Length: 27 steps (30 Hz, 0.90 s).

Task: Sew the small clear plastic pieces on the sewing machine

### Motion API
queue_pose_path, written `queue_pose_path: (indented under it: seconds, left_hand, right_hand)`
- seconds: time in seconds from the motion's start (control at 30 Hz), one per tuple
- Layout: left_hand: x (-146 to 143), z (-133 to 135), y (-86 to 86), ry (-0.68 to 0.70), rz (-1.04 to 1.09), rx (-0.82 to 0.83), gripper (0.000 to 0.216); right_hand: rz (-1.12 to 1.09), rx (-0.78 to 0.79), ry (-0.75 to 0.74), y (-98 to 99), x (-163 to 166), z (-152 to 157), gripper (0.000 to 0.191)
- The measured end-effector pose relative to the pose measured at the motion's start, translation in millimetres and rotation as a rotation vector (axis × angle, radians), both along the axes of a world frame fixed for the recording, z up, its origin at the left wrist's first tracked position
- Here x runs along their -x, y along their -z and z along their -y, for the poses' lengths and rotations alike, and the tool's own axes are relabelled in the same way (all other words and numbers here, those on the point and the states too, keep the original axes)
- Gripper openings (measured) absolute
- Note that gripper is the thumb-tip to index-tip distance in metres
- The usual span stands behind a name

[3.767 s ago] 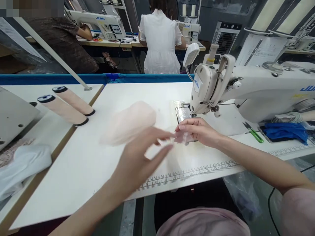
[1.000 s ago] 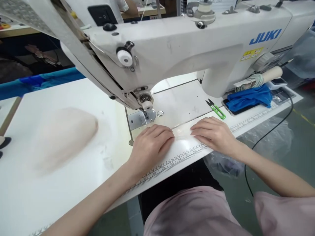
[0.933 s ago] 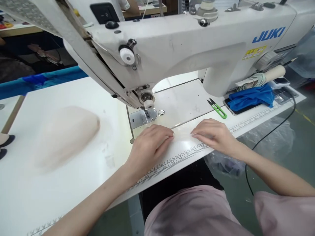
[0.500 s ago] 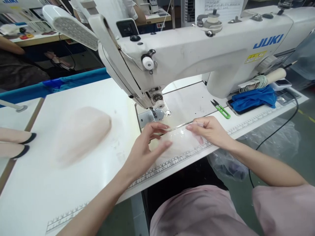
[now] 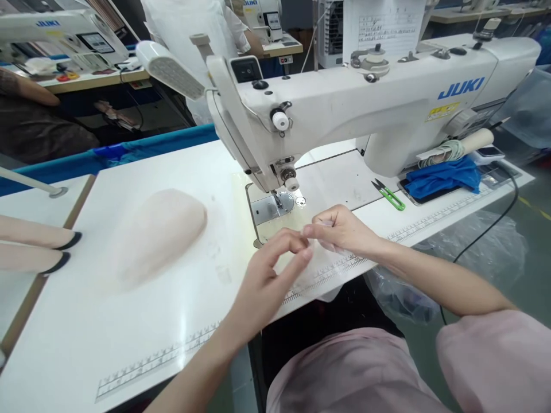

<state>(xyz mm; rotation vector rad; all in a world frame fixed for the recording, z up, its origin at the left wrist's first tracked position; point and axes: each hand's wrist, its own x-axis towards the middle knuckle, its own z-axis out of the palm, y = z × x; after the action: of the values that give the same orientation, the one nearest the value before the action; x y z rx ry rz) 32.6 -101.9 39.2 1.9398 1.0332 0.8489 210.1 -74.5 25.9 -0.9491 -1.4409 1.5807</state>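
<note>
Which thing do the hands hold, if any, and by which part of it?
The right hand pinches thin pale fabric between thumb and fingers, apparently near an edge. Whether the left hand also grips it cannot be told.

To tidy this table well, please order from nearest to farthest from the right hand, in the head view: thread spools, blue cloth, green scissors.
1. Green scissors: right of the right hand.
2. Blue cloth: farther right.
3. Thread spools: far left.

L grip [image 5: 269,269] & R grip [image 5: 344,230] are curled, v. close tog.
</note>
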Motion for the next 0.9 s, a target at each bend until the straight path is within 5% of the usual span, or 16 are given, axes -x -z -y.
queue_pose_path:
  seconds: [0.13, 0.23, 0.5, 0.6, 0.77, 0.9]
  left_hand:
    - [31, -18, -9.2, 0.077, 0.141, 0.467, 0.027]
    - [48, -32, -3.4, 0.091, 0.113, 0.668, 0.035]
    - [35, -44, 2.2, 0.027, -0.137, 0.285, 0.032]
    - [31, -52, 3.0, 0.023, -0.121, 0.298, 0.025]
    - [30, -64, 8.4, 0.011, -0.137, 0.309, 0.013]
    - [28, -62, 18.4, -0.108, -0.272, 0.094, 0.012]
  right_hand:
    - [0.024, 0.156, -0.362, -3.3, -8, -13, 0.040]
    - [0.138, 0.100, -0.439, -3.6, -9, -27, 0.023]
    - [0.278, -0.075, -0.511, -6.2, 6, -52, 0.036]
    - [0.325, -0.102, -0.513, -6.5, 4, -62, 0.034]
    - [0.495, -0.192, -0.355, -3.7, -2, -77, 0.015]
    - [0.521, -0.197, -0.215, 1.2, 0, -74, 0.007]
